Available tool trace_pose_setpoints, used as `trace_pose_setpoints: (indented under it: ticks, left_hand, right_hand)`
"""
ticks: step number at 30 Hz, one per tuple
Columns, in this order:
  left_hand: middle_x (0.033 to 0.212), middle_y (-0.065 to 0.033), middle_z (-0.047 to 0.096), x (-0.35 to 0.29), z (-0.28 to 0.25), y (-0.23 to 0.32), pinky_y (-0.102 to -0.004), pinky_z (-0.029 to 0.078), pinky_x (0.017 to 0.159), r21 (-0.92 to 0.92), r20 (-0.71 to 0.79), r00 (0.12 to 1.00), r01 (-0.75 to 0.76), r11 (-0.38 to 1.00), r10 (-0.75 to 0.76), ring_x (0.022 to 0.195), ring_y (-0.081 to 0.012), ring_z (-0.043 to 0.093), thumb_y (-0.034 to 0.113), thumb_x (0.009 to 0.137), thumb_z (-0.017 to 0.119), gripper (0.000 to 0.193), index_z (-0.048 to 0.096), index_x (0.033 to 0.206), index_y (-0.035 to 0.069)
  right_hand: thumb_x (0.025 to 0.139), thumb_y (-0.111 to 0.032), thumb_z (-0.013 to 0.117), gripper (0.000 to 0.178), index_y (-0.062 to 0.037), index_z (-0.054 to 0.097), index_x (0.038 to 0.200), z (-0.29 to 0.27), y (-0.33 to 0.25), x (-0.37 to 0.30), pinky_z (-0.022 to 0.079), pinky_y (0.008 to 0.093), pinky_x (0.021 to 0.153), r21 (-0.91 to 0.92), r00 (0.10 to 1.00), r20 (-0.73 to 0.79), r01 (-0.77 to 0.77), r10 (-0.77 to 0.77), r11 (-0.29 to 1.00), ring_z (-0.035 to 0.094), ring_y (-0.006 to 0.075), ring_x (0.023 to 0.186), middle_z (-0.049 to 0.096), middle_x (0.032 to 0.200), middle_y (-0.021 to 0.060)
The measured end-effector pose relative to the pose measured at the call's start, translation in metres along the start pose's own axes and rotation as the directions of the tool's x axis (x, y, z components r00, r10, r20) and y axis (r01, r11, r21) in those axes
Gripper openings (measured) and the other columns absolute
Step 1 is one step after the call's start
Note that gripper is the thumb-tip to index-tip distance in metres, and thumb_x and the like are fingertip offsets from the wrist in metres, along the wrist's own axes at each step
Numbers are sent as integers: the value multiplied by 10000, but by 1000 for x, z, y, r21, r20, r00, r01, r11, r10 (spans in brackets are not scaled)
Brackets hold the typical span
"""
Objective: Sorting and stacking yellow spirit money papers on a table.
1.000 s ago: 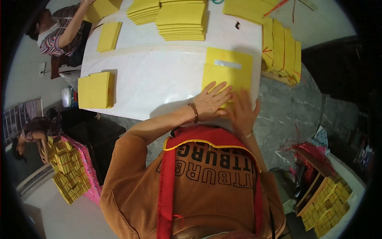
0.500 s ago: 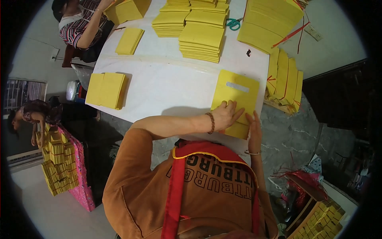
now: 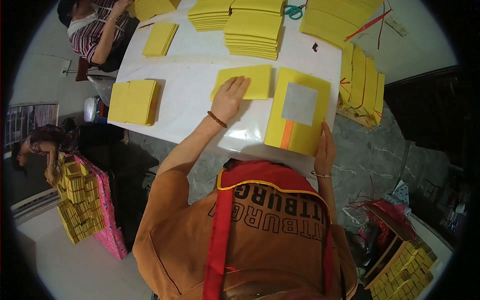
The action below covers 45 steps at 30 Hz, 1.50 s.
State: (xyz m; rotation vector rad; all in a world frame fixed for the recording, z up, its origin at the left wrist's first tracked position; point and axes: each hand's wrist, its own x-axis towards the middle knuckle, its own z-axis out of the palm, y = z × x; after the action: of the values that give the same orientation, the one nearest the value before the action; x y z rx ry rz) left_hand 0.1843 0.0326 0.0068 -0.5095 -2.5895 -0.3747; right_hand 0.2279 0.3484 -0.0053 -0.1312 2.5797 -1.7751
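My left hand (image 3: 230, 97) lies with fingers stretched on a folded yellow paper piece (image 3: 259, 82) in the middle of the white-covered table. To its right lies a yellow paper stack (image 3: 280, 102) with a grey rectangular patch (image 3: 300, 104) and an orange strip (image 3: 287, 134) on its top. Against the right edge of that stack rests my right hand (image 3: 325, 146), its fingers extended and gripping nothing. How thick the stack is cannot be made out.
Bundles of folded yellow paper (image 3: 252, 32) stand at the table's far side, beside green-handled scissors (image 3: 293, 12). A smaller bundle (image 3: 132, 102) sits at the left. Tied yellow bundles (image 3: 361, 82) are stacked right of the table. Co-workers sit far left (image 3: 97, 37) and bend over bundles (image 3: 42, 142).
My left hand has moved left, from the stack to the folded paper piece that now lies there. The stack's top now shows a larger grey patch and an orange strip. My right hand stays beside it.
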Motion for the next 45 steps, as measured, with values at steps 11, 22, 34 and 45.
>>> trace_pose_setpoints:
  ticks: [11,22,34,45]
  left_hand:
    - [1286,-157,357,-63,40,-15,-436,279,955,88,286,952,86,992,-108,1171,-342,314,355,830,483,516,402,1230,39]
    - [1154,-114,464,-14,6,15,-428,339,863,200,326,944,-10,980,-57,1052,-281,421,281,783,548,293,560,1007,93]
    - [809,-95,587,8,3,87,-299,448,649,-723,422,853,112,682,308,732,-227,553,215,759,630,238,614,904,26]
    - [707,-31,603,26,12,74,-229,429,614,-607,746,634,521,600,204,657,-75,512,164,808,593,165,624,862,12]
  right_hand:
    - [844,-176,483,269,-87,571,1082,4,6,-6,247,408,947,-400,969,21,232,-245,887,414,275,1165,547,1146,61]
    - [732,-232,627,229,-162,614,950,1,7,11,248,466,921,-585,926,159,368,-343,723,404,216,1174,551,1114,-26]
    - [858,-238,492,268,-8,621,903,-2,23,16,326,299,929,367,989,133,-116,71,923,463,193,1073,534,1116,96]
    - [904,-244,339,372,2,618,925,-4,25,21,295,290,963,382,984,143,-156,108,911,460,191,1086,545,1124,104]
